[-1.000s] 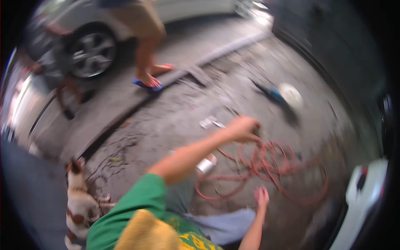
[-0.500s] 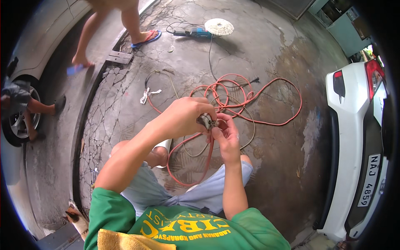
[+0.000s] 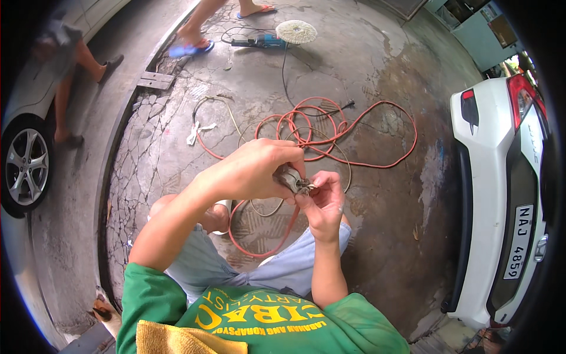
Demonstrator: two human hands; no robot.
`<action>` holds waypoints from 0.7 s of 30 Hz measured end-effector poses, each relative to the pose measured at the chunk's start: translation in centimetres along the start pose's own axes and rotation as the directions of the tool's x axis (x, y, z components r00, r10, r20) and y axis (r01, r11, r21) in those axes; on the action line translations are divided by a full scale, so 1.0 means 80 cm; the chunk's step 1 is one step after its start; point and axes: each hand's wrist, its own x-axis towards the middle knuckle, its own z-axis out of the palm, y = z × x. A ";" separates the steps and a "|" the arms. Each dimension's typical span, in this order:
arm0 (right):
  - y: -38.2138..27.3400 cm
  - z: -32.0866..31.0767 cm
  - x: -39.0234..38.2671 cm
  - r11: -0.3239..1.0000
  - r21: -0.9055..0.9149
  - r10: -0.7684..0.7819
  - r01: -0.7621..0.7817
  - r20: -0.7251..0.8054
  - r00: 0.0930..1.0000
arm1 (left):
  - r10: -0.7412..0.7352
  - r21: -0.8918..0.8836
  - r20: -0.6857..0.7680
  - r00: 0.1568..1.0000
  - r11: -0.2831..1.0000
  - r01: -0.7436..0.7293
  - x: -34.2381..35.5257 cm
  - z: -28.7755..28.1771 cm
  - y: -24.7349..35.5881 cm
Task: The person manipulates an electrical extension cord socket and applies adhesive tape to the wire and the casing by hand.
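The cracked concrete floor (image 3: 377,65) fills nearly everything here, damp and stained toward its right side. Along the floor's right edge sits the rear of a white car (image 3: 501,194), and at the left edge another pale car shows one wheel (image 3: 25,167). Two other people's legs (image 3: 71,88) stand near the far left corner of the floor, one foot in a blue sandal.

In the middle of the floor lies a long orange cord (image 3: 354,127), looped in loose coils, with one strand running down toward the crouching person's knees. At the far edge of the floor rests a blue polisher (image 3: 259,40) with a round white pad (image 3: 296,31), its dark lead trailing toward the coils. A small white rag (image 3: 197,131) lies left of the coils.

The person wears a green shirt and pale shorts. The left hand (image 3: 253,171) is curled closed around a small grey plug (image 3: 292,178), held above the floor just in front of the knees. The right hand (image 3: 321,203) meets it, thumb and fingertips pinching the plug's metal end. The two hands touch at the plug.
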 end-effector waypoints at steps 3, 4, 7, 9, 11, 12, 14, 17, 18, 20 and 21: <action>0.009 -0.007 -0.006 0.990 -0.099 -0.103 0.099 -0.038 0.994 | -0.016 -0.011 0.026 1.000 1.000 0.017 0.002 0.005 0.000; 0.011 -0.009 -0.008 0.983 -0.133 -0.129 0.124 -0.033 0.991 | -0.021 -0.013 0.044 0.999 1.000 0.021 0.001 0.005 0.001; 0.014 -0.012 -0.014 0.960 -0.208 -0.193 0.185 -0.019 0.981 | -0.016 -0.037 0.088 0.996 0.999 0.020 -0.002 0.004 0.002; 0.012 -0.010 -0.016 0.952 -0.223 -0.220 0.212 -0.012 0.975 | 0.011 -0.081 0.104 0.995 0.997 -0.002 -0.005 0.003 -0.001; 0.009 -0.005 -0.021 0.946 -0.237 -0.233 0.223 -0.017 0.972 | 0.026 -0.110 0.110 0.994 0.994 -0.013 -0.010 0.002 -0.003; 0.008 -0.003 -0.023 0.942 -0.244 -0.240 0.228 -0.020 0.971 | 0.033 -0.124 0.114 0.993 0.992 -0.019 -0.012 0.001 -0.003; 0.008 -0.002 -0.024 0.941 -0.251 -0.245 0.229 -0.035 0.969 | 0.018 -0.144 0.161 0.987 0.990 0.005 -0.011 -0.001 -0.007; 0.008 -0.004 -0.026 0.932 -0.277 -0.255 0.232 -0.047 0.966 | -0.009 -0.149 0.211 0.977 0.988 0.041 -0.009 -0.005 -0.008; 0.008 -0.005 -0.027 0.929 -0.288 -0.258 0.234 -0.049 0.965 | -0.019 -0.146 0.224 0.974 0.988 0.053 -0.008 -0.005 -0.008; 0.008 -0.010 -0.027 0.935 -0.280 -0.242 0.217 -0.060 0.968 | 0.009 -0.161 0.195 0.981 0.987 0.023 -0.006 -0.003 -0.007; 0.008 -0.012 -0.027 0.938 -0.276 -0.234 0.208 -0.065 0.970 | 0.022 -0.168 0.180 0.983 0.986 0.008 -0.005 -0.002 -0.006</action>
